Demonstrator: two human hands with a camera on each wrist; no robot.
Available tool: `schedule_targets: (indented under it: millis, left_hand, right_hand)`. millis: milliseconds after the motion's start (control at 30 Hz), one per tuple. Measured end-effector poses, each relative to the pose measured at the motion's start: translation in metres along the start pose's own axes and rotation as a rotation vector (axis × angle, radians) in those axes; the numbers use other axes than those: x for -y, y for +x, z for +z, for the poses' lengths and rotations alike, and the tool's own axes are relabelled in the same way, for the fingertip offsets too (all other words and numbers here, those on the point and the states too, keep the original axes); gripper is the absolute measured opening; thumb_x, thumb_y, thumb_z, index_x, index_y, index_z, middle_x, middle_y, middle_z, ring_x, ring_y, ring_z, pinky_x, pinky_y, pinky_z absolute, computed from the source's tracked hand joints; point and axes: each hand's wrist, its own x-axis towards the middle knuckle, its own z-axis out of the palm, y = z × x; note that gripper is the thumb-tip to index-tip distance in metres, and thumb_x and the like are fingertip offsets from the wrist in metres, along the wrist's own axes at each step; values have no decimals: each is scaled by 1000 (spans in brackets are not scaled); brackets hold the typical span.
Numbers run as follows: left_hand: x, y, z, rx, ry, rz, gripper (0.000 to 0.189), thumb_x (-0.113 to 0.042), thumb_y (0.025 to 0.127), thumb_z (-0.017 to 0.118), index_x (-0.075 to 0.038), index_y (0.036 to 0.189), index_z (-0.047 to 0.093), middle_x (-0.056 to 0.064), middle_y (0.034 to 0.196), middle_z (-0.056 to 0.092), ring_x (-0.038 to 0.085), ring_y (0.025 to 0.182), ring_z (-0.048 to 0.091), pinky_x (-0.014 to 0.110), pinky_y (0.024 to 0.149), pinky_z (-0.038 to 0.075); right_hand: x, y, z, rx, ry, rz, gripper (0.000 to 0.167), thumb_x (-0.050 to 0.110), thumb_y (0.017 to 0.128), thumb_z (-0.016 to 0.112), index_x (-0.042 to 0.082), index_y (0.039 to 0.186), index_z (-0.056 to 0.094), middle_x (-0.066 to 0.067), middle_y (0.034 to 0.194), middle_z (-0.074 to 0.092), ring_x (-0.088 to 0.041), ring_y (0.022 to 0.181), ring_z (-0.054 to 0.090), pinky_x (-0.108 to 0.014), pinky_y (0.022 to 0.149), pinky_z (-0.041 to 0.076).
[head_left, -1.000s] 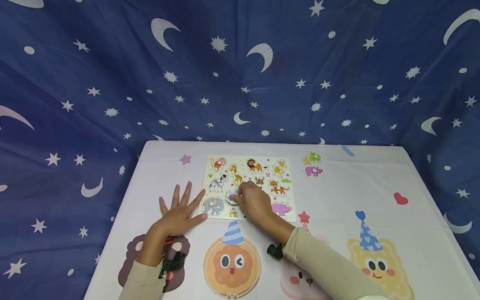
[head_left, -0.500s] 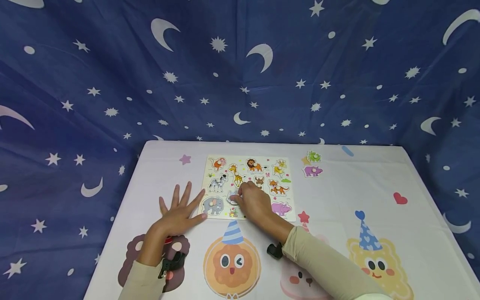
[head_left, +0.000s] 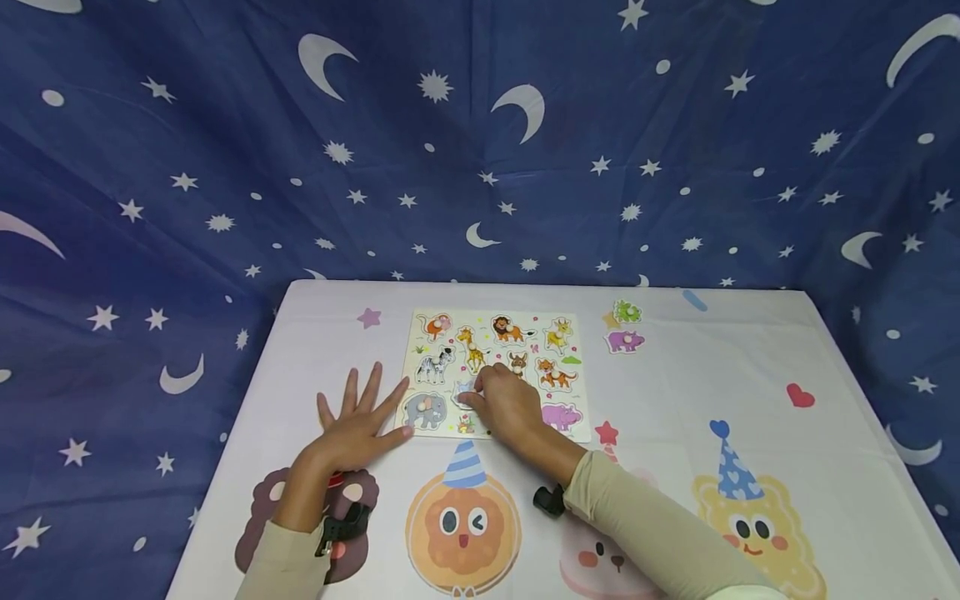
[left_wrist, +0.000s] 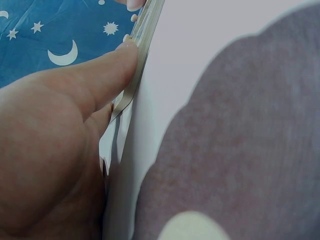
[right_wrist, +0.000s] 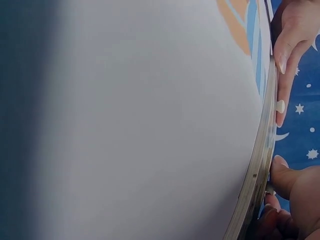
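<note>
A wooden animal peg puzzle board (head_left: 472, 318) lies on the table. My left hand (head_left: 358, 433) rests with spread fingers at its left edge; in the left wrist view the thumb (left_wrist: 112, 67) touches the board's side. Over the lower middle of the board, my right hand (head_left: 512, 408) pinches a pale blue-grey puzzle piece (head_left: 463, 392), whose animal is mostly hidden by the fingers. In the right wrist view the right fingers (right_wrist: 282, 180) are at the board's face. Elephant (head_left: 424, 412), zebra (head_left: 435, 367) and giraffe (head_left: 471, 350) pictures surround that spot.
Right of the board lie a green animal piece (head_left: 627, 312) and a purple hippo piece (head_left: 625, 342). The white tablecloth (head_left: 720, 358) carries printed cartoon figures. A blue star-and-moon curtain (head_left: 480, 192) hangs behind the table.
The pale piece under my right fingers has shifted very slightly and seems to lie flatter against the board. The left hand has stayed in place.
</note>
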Motion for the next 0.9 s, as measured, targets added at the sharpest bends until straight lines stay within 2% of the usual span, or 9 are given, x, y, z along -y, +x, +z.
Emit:
schedule_targets:
  millis: [367,600,900]
  left_hand:
    - [-1,0,-1,-7,3,1,81,-67,95,54,-36,163,23,12,173,-10,48,155,-21,82,104,-23]
    - [-2,1,0,3,-5,2,81,-66,95,55,-34,163,23,12,173,-11,47,155,-22,82,104,-24]
    - [-3,0,-1,-5,-6,1,81,-65,95,56,-34,163,24,12,173,-10,48,155,-21,82,104,-24]
  right_hand:
    - [2,-2,0,10,-5,-18,33,50,88,77,18,85,69,5,80,61,-10,63,54,-29,52,43]
    - [1,-3,-4,5,-17,14,32,48,88,77,19,82,65,5,77,58,-9,60,52,-29,50,41]
    - [0,-3,-3,9,-15,3,32,48,88,78,20,83,65,6,77,57,-8,60,51,-27,50,40]
